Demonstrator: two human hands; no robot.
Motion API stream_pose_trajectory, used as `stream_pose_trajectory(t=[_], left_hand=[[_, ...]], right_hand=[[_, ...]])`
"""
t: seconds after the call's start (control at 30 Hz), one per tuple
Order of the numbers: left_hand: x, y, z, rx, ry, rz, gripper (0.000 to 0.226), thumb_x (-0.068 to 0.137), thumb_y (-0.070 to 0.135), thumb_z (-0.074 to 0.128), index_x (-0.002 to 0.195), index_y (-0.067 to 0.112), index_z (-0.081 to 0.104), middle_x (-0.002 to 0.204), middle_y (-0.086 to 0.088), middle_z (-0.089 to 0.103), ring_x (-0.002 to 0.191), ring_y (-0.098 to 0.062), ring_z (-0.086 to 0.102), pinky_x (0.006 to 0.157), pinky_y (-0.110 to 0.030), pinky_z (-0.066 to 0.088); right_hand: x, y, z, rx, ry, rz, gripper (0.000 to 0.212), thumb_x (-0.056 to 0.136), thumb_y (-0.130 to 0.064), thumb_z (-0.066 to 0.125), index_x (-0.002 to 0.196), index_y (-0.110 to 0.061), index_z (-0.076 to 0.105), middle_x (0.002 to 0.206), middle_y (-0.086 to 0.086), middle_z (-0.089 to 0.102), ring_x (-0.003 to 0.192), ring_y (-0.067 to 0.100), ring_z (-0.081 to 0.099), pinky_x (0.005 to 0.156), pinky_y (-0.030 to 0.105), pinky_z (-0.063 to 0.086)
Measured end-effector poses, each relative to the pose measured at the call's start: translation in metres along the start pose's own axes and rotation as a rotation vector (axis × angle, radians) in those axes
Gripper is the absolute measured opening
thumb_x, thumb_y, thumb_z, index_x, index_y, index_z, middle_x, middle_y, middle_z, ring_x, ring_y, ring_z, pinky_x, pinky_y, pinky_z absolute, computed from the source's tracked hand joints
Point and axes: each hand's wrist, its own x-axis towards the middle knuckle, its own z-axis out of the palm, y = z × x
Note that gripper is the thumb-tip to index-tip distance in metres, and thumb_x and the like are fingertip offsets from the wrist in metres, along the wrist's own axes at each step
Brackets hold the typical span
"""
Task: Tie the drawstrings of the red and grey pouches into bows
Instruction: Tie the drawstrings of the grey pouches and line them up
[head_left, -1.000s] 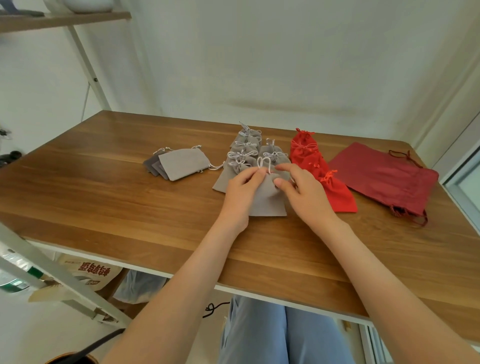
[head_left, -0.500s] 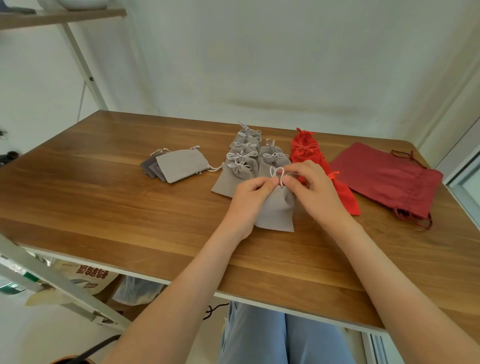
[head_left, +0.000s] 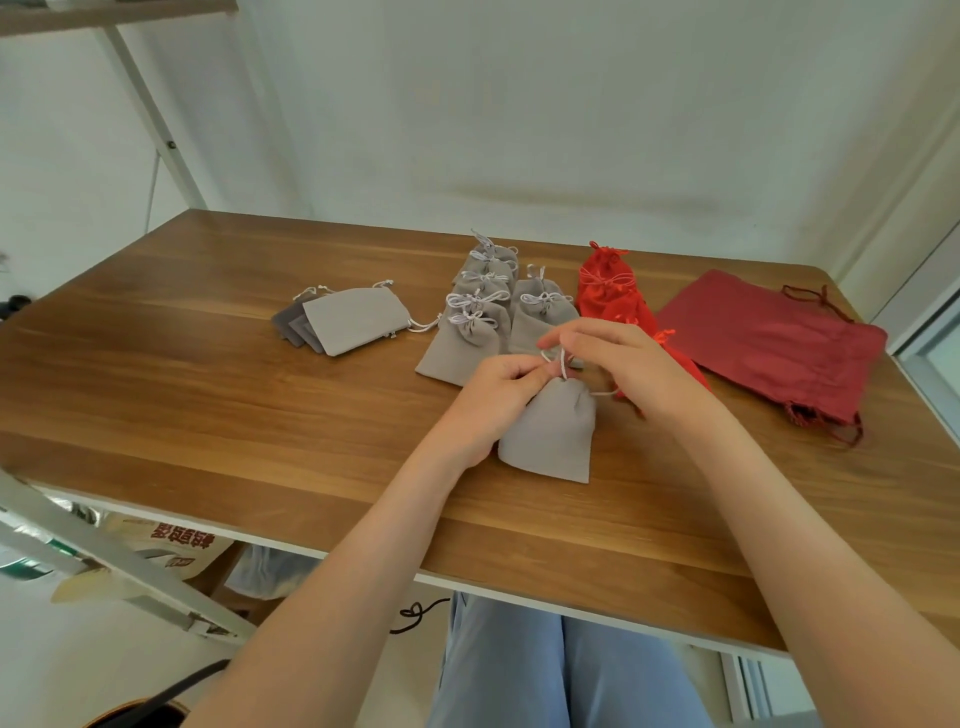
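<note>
Across the wooden desk (head_left: 208, 395), which fills the middle of the view, two bare forearms are stretched forward from the near edge, and they converge towards the centre. Far to the right, a large dark red pouch (head_left: 769, 343) is laid flat, with its cord loose at both ends. Beyond the hands, the tied grey pouches (head_left: 478, 322) are set in two overlapping rows, each closed with a white bow. Just to their right, bright red pouches (head_left: 608, 296) are lined up in a row that is partly hidden behind the right hand. Well to the left, a small stack of flat grey pouches (head_left: 353, 319) is seen with strings undone.

Nearest the front edge, one grey pouch (head_left: 550, 431) is found between the two hands, its bottom resting on the desk and its gathered neck raised towards the fingers. The left hand (head_left: 498, 395) is curled, and the string is pinched at the neck between thumb and forefinger. The right hand (head_left: 623, 364) is arched above the neck with fingers bent, and a small loop is pinched at their tips. The white drawstring (head_left: 562, 364) is drawn up in that loop, and one strand is trailed to the right under the right palm.
</note>
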Motion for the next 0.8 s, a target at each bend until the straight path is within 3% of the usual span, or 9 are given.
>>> stream_pose_trajectory(t=[0.1, 0.2, 0.33, 0.4, 0.5, 0.57, 0.63, 0.8], left_hand=[[0.000, 0.004, 0.001, -0.011, -0.036, -0.039, 0.024, 0.097, 0.024, 0.052, 0.093, 0.014, 0.073, 0.098, -0.022, 0.065, 0.087, -0.022, 0.055, 0.076, -0.034, 0.040], [0.003, 0.010, 0.003, 0.011, -0.073, -0.076, 0.026, 0.096, 0.024, 0.052, 0.099, 0.007, 0.071, 0.097, -0.023, 0.065, 0.084, -0.024, 0.057, 0.074, -0.034, 0.042], [0.012, 0.017, 0.007, -0.030, -0.107, -0.118, 0.022, 0.095, 0.018, 0.052, 0.097, 0.008, 0.072, 0.089, -0.008, 0.069, 0.080, -0.016, 0.062, 0.073, -0.027, 0.047], [0.017, 0.016, 0.008, -0.017, -0.106, -0.113, 0.034, 0.090, 0.030, 0.052, 0.101, 0.002, 0.069, 0.094, -0.008, 0.068, 0.089, -0.020, 0.061, 0.081, -0.033, 0.044], [0.019, 0.014, 0.010, 0.088, -0.091, -0.040, 0.056, 0.086, 0.058, 0.052, 0.105, 0.008, 0.069, 0.100, -0.005, 0.068, 0.097, -0.019, 0.059, 0.087, -0.034, 0.041], [0.019, 0.012, 0.011, 0.209, -0.060, 0.051, 0.040, 0.092, 0.047, 0.053, 0.094, 0.011, 0.070, 0.089, -0.018, 0.063, 0.084, -0.019, 0.052, 0.078, -0.036, 0.036], [0.020, 0.011, 0.011, 0.280, -0.025, 0.087, 0.022, 0.096, 0.029, 0.052, 0.084, 0.022, 0.070, 0.095, -0.026, 0.063, 0.082, -0.023, 0.052, 0.077, -0.034, 0.037], [0.018, 0.002, 0.011, 0.330, 0.049, 0.122, 0.016, 0.093, 0.025, 0.057, 0.086, 0.022, 0.071, 0.093, -0.007, 0.064, 0.088, -0.010, 0.055, 0.075, -0.013, 0.037]], right_hand=[[-0.001, 0.002, -0.006, -0.043, -0.021, 0.021, 0.021, 0.096, -0.015, 0.050, 0.106, -0.013, 0.068, 0.095, 0.005, 0.068, 0.085, 0.000, 0.062, 0.072, 0.005, 0.044], [0.000, 0.005, -0.011, -0.227, 0.016, -0.021, 0.012, 0.092, -0.016, 0.057, 0.099, -0.019, 0.067, 0.081, -0.013, 0.065, 0.071, -0.001, 0.057, 0.062, 0.008, 0.042], [0.001, 0.006, -0.014, -0.203, 0.114, -0.043, 0.006, 0.090, -0.010, 0.058, 0.094, -0.010, 0.064, 0.076, -0.004, 0.064, 0.061, -0.001, 0.053, 0.059, 0.011, 0.042], [0.003, 0.004, -0.014, -0.233, 0.146, -0.049, 0.006, 0.089, -0.008, 0.058, 0.093, -0.008, 0.063, 0.076, 0.001, 0.066, 0.057, 0.000, 0.052, 0.056, 0.011, 0.042], [0.008, 0.003, -0.014, -0.311, 0.172, -0.068, 0.007, 0.087, -0.007, 0.058, 0.090, -0.011, 0.063, 0.074, -0.003, 0.063, 0.052, -0.002, 0.048, 0.052, 0.010, 0.037], [0.011, 0.002, -0.013, -0.348, 0.160, -0.069, 0.010, 0.086, -0.005, 0.057, 0.089, -0.012, 0.063, 0.073, -0.003, 0.062, 0.051, -0.002, 0.047, 0.051, 0.009, 0.036], [0.014, 0.002, -0.014, -0.359, 0.156, -0.069, 0.009, 0.086, -0.005, 0.057, 0.088, -0.011, 0.063, 0.073, -0.001, 0.063, 0.051, -0.004, 0.047, 0.052, 0.008, 0.036], [0.015, 0.006, -0.018, -0.407, 0.126, -0.054, 0.011, 0.087, -0.004, 0.059, 0.086, -0.015, 0.064, 0.078, -0.010, 0.059, 0.058, -0.009, 0.047, 0.057, 0.004, 0.035]])
